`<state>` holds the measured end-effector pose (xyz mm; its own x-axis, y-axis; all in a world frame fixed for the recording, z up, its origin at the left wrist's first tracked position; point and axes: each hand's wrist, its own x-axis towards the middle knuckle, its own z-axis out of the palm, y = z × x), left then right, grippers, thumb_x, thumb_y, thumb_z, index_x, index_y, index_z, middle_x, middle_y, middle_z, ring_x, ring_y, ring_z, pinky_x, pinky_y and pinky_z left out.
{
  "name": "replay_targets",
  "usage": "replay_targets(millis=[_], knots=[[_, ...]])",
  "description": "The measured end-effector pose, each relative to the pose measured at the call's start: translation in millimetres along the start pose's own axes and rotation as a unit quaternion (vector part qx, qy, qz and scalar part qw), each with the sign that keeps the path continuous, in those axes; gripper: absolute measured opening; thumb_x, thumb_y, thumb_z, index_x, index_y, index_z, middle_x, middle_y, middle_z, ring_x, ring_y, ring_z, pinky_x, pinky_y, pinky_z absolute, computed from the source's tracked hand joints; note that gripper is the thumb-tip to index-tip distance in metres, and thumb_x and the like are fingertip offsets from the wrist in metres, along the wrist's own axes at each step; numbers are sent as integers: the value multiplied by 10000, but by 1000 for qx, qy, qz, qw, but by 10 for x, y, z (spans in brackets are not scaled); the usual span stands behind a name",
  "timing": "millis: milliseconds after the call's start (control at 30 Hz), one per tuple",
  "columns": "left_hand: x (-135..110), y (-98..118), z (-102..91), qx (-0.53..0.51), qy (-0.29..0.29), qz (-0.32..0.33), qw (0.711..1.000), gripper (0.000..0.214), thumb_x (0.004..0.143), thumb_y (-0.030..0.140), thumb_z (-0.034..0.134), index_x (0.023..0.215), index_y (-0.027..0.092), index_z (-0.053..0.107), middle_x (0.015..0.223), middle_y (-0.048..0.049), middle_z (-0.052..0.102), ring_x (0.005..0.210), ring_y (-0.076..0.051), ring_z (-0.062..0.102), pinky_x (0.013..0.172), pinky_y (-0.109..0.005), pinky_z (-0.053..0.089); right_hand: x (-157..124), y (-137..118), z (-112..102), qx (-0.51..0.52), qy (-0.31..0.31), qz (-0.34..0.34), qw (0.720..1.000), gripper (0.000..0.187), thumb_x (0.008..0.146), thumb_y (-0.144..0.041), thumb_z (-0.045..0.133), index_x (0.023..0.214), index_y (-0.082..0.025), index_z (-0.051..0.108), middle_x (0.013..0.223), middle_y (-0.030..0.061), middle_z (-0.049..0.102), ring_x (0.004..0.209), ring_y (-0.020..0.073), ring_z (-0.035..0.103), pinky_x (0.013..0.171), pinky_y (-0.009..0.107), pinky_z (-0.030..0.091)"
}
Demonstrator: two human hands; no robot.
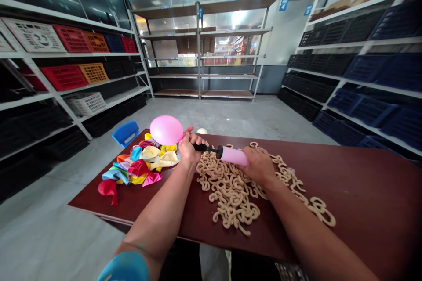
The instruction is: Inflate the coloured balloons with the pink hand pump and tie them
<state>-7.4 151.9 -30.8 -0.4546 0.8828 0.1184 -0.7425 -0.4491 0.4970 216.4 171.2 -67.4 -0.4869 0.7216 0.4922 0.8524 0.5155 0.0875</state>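
A pink balloon (166,130), partly blown up, sits at one end of a hand balloon pump (231,155). My left hand (190,147) is closed round the balloon's neck and the pump's black end; its fingers hide where the two join. My right hand (259,164) is wrapped round the far end of the pump's pink barrel. The pump lies nearly level above a heap of beige, curled rope-like pieces (234,195). Below the pink balloon, several limp balloons (138,167) in many colours are piled on the left of the table.
The dark red-brown table (359,184) reaches to the right. A blue chair (125,133) stands beyond its left corner. A pale round object (201,131) shows at the far edge. Shelves with crates (70,38) line both sides, with a metal rack (199,52) behind.
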Motion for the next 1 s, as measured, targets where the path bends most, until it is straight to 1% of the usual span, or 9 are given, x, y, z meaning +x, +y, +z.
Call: replay_targets(millis=[100,200,267,367,467,567,667,767,1000], knots=[[-27,-79,-11,6,-21,-1,1000,144,852,230,416,927,184,529,456,74,238,393,-76,334,492,-239,355,8,-53,9,6,5,-11,1000,220,736,-357,515,851,-171,510,805,71,592,806,209,504,751,312,246],[-43,-85,13,24,-26,3,999,137,846,261,445,924,184,527,460,79,225,393,-72,338,497,-240,361,18,-53,17,9,14,-20,1000,239,732,-370,516,857,-167,514,808,70,593,803,206,501,749,307,248],[-43,-34,44,32,-19,12,999,140,845,269,450,935,186,518,458,83,231,388,-73,338,491,-241,361,29,-25,14,12,17,-20,1000,251,728,-375,522,870,-168,517,827,70,597,819,208,500,747,304,250],[-5,107,70,32,16,40,999,129,850,261,433,928,183,500,452,89,234,372,-73,323,476,-241,361,42,64,8,7,16,-2,1000,251,723,-353,536,905,-181,518,869,63,602,844,210,499,744,305,245],[73,251,34,31,54,64,996,115,854,247,410,900,177,489,446,93,227,363,-70,313,471,-239,361,35,202,26,-7,12,26,1000,275,720,-346,548,944,-189,520,900,65,603,856,211,496,740,309,237],[129,311,-15,29,67,78,994,115,857,231,391,889,175,487,440,92,224,363,-73,312,460,-237,352,11,336,76,-17,0,62,998,310,717,-348,557,985,-199,512,906,63,605,861,214,494,728,309,231],[111,268,-8,25,64,80,994,109,856,217,394,876,170,491,440,90,222,362,-74,299,452,-239,342,-13,397,119,-18,-25,79,996,355,706,-358,564,1021,-207,496,926,58,604,866,216,493,697,300,227],[47,171,34,18,46,78,996,113,857,212,401,874,164,501,448,86,226,369,-71,297,454,-238,341,-24,354,116,-19,-38,66,997,352,707,-351,554,1016,-193,492,925,68,601,854,213,492,677,293,227],[-98,-80,69,20,-29,29,999,140,850,273,457,912,165,522,471,77,238,412,-73,345,503,-249,376,7,76,54,9,0,15,1000,261,691,-349,564,874,-173,502,858,78,592,822,211,495,717,301,249]])
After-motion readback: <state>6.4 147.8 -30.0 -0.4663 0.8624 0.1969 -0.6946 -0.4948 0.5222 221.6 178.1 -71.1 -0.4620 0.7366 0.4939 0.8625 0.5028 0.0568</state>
